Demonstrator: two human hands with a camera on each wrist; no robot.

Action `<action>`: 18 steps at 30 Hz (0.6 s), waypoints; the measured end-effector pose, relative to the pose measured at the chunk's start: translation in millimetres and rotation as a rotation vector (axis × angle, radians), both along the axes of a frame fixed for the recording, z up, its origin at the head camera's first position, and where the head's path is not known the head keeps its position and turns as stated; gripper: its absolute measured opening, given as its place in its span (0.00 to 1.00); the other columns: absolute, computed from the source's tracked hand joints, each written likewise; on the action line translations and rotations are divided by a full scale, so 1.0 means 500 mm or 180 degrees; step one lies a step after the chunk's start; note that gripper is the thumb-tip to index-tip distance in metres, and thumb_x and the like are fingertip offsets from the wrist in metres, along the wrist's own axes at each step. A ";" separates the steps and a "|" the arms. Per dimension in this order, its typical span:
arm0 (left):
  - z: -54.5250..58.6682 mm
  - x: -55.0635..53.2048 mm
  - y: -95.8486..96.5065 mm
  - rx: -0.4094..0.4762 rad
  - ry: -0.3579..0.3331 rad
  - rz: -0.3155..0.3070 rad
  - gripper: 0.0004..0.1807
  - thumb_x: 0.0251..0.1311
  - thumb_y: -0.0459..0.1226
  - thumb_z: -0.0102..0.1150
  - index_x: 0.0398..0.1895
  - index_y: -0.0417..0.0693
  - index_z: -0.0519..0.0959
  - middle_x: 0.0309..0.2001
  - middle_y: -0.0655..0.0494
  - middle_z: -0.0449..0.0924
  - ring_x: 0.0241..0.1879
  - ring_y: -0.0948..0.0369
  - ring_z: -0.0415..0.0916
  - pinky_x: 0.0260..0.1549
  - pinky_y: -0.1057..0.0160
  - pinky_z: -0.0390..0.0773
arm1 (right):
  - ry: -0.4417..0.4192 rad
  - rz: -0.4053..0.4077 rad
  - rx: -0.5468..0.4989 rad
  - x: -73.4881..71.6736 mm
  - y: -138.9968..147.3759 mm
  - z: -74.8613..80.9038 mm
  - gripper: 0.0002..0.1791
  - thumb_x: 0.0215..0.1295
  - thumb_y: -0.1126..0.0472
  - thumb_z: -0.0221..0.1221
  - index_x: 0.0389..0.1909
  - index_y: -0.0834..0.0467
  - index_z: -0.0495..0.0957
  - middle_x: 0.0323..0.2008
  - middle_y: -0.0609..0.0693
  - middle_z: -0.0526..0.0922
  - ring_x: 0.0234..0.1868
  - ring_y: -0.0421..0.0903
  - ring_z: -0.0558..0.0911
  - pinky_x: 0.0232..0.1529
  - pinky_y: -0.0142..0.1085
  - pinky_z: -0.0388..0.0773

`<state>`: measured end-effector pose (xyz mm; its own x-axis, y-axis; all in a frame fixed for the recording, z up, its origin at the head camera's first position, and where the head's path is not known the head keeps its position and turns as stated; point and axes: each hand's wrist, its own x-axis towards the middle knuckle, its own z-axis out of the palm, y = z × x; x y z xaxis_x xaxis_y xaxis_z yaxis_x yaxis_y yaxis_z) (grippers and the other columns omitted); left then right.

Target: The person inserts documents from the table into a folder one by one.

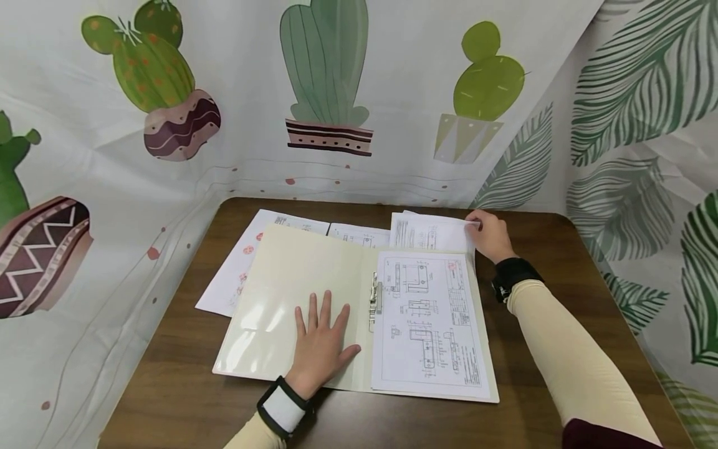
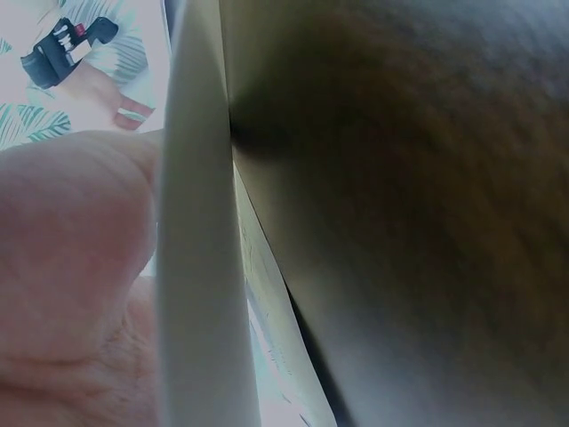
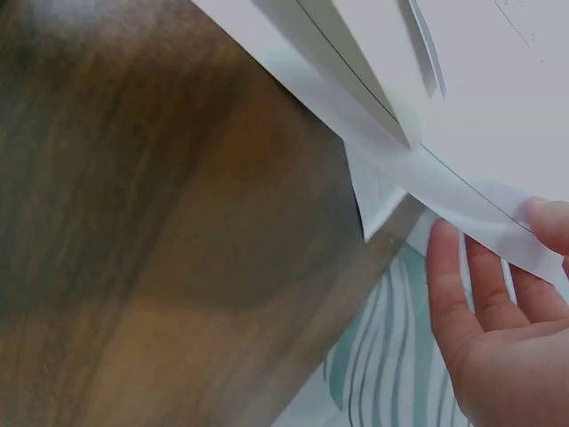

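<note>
A cream file folder (image 1: 305,268) lies spread open on the table, a metal clip (image 1: 376,299) along its spine. On its right side sits a sheet with a technical drawing (image 1: 432,312). My left hand (image 1: 321,346) rests flat on the left cover, fingers spread. Beyond the folder's top right, my right hand (image 1: 490,237) pinches the corner of a printed paper sheet (image 1: 443,232), partly tucked behind the folder. In the right wrist view, the thumb is above the paper's edge and the fingers (image 3: 449,276) are beneath it. The left wrist view shows the folder's edge (image 2: 200,222) close up.
More printed sheets lie under and behind the folder, one with red stamps (image 1: 235,274) at the left and another drawing (image 1: 359,235) at the back. The brown wooden table (image 1: 185,349) meets a cactus-patterned cloth (image 1: 247,149) behind and a leaf-patterned cloth (image 1: 622,187) at the right.
</note>
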<state>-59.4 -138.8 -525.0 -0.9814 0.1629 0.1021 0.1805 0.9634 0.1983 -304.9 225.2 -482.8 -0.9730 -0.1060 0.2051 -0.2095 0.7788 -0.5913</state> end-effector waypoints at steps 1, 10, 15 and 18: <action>0.000 0.000 0.000 0.0001 0.0004 -0.0002 0.44 0.53 0.58 0.74 0.71 0.48 0.74 0.77 0.31 0.55 0.77 0.29 0.45 0.67 0.24 0.46 | 0.0046 -0.0034 -0.0013 -0.001 0.002 0.004 0.09 0.74 0.65 0.55 0.48 0.63 0.81 0.41 0.63 0.82 0.39 0.59 0.76 0.40 0.50 0.72; 0.001 0.004 0.000 0.0024 0.0034 -0.0017 0.44 0.52 0.58 0.75 0.70 0.47 0.75 0.77 0.30 0.55 0.76 0.29 0.46 0.67 0.24 0.47 | 0.0671 -0.0321 -0.0285 -0.009 0.025 0.046 0.09 0.73 0.65 0.60 0.47 0.63 0.84 0.36 0.64 0.84 0.35 0.58 0.78 0.40 0.45 0.68; 0.003 0.005 -0.001 0.0071 0.0027 -0.0026 0.44 0.52 0.57 0.75 0.69 0.46 0.76 0.76 0.29 0.55 0.76 0.28 0.46 0.67 0.23 0.46 | 0.0969 -0.0549 -0.0525 -0.017 0.050 0.077 0.08 0.73 0.63 0.61 0.45 0.62 0.85 0.42 0.61 0.88 0.31 0.46 0.81 0.34 0.30 0.70; 0.006 0.006 0.001 0.0084 -0.0017 -0.0023 0.44 0.53 0.57 0.75 0.70 0.46 0.75 0.76 0.29 0.55 0.76 0.28 0.45 0.67 0.23 0.46 | 0.1081 -0.0652 -0.0685 -0.019 0.066 0.102 0.08 0.73 0.62 0.61 0.45 0.62 0.85 0.41 0.60 0.88 0.23 0.32 0.77 0.24 0.21 0.70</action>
<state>-56.6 -138.4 -522.2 -0.9807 0.1674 0.1011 0.1864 0.9565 0.2245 -314.2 258.4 -431.9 -0.8432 0.1618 0.5127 -0.2740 0.6912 -0.6687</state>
